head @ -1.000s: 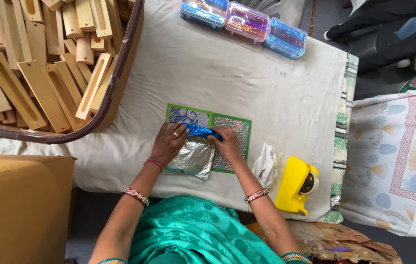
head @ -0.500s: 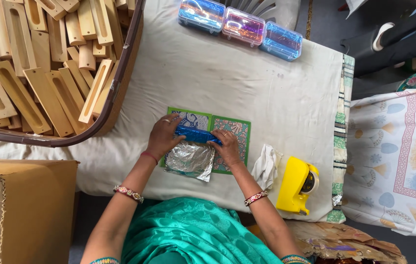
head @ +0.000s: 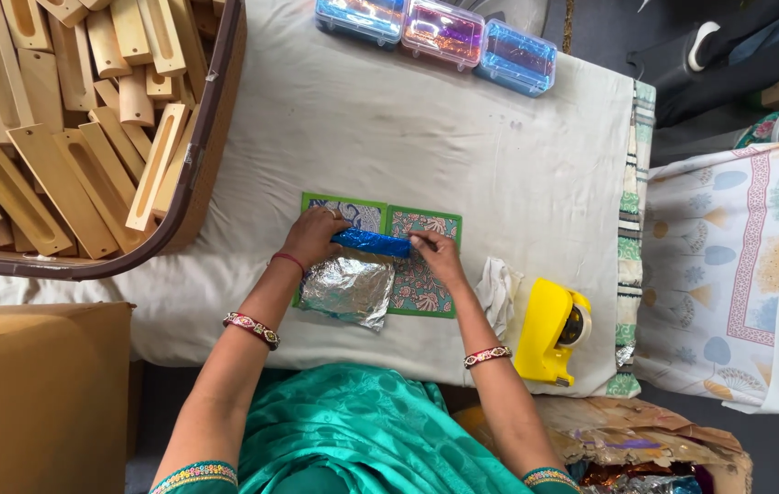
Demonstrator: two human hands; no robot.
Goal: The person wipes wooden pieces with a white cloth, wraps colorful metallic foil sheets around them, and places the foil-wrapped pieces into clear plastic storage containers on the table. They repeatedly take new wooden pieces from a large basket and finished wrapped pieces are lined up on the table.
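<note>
My left hand (head: pixel 312 236) and my right hand (head: pixel 435 254) each grip one end of a long narrow piece wrapped in shiny blue foil (head: pixel 372 242). It lies crosswise over a green-edged patterned mat (head: pixel 426 288) on the white cloth. A crumpled sheet of silver foil (head: pixel 345 290) rests on the mat just below the blue piece, close to my left wrist.
A large brown tub (head: pixel 199 155) of slotted wooden blocks (head: pixel 60 137) fills the upper left. Three clear plastic boxes (head: pixel 437 29) stand at the table's far edge. A yellow tape dispenser (head: pixel 549 331) and white rag (head: pixel 497 293) sit right of the mat. Cardboard box (head: pixel 37 393) at lower left.
Both hands have shifted apart along the blue-foiled piece, now holding it at its two ends. The silver foil has stayed on the mat.
</note>
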